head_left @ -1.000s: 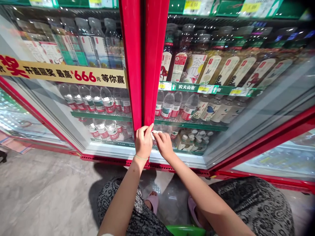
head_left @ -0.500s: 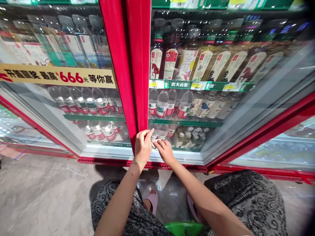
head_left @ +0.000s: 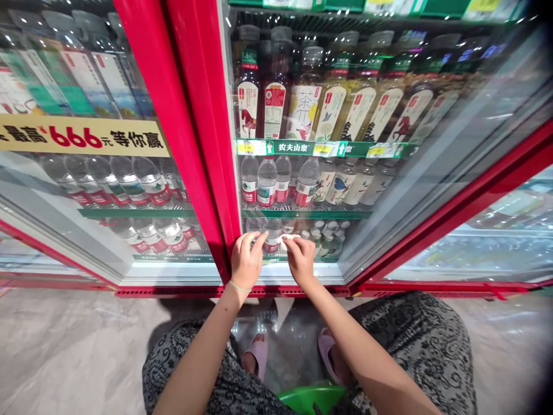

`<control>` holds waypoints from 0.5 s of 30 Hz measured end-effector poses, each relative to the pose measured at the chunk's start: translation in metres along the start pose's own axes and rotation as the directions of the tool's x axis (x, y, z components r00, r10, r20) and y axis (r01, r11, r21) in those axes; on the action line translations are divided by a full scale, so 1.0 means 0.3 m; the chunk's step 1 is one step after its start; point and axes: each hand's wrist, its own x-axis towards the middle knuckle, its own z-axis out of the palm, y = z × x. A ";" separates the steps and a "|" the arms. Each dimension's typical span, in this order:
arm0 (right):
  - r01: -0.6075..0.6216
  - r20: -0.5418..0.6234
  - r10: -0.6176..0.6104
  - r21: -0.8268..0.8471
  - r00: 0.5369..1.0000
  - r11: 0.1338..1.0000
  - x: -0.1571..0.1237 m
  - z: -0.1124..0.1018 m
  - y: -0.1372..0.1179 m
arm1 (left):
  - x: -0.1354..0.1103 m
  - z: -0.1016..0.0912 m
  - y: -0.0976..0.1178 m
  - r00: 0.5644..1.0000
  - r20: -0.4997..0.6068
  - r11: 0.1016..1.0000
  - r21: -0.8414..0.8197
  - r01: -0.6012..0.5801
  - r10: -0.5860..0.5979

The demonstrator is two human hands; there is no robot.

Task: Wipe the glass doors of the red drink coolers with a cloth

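My right hand pinches a small crumpled white cloth, or perhaps a tissue, against the lower part of the glass door. Its fingertips are bent over the cloth. To the left, my left hand is beside the red door frame, with thumb and fingers apart and nothing visible in them. Behind the glass, close to both hands, stand water bottles with red and white labels, partly hidden by my fingers.
Shelves hold tea bottles and more water bottles. A yellow banner crosses the left door. Below are my knees in patterned fabric, pink slippers and a green container on the grey floor.
My right hand has moved right with the white cloth, away from my left hand. My left hand stays near the door frame. The view has shifted right.
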 end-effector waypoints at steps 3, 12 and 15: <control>0.020 0.033 -0.019 -0.035 0.999 0.999 0.017 -0.001 0.016 | -0.008 0.021 0.009 1.000 0.019 1.000 0.004 -0.004 0.004; 0.001 0.008 -0.001 -0.024 1.000 1.000 -0.026 -0.066 0.086 | -0.007 0.068 0.045 0.998 0.032 0.998 0.051 -0.048 0.047; -0.084 0.056 0.083 0.006 0.995 0.996 -0.017 -0.060 0.097 | -0.010 0.086 0.051 0.997 0.039 0.996 0.057 -0.072 0.070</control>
